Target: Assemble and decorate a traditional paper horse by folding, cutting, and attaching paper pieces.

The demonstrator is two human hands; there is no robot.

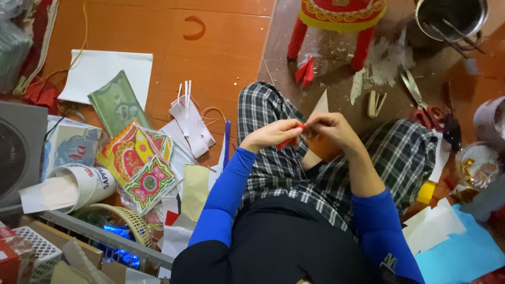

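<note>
Both hands, left hand (273, 134) and right hand (330, 129), are pinching a small red paper strip (291, 141) over the lap, scissors (421, 102) lying on the floor nearby; I'd be keeping fingertips tight, folding slowly.

red strip (288, 142): paper, matt | scissors (415, 94): metal | floor (221, 47): glossy tile
</note>
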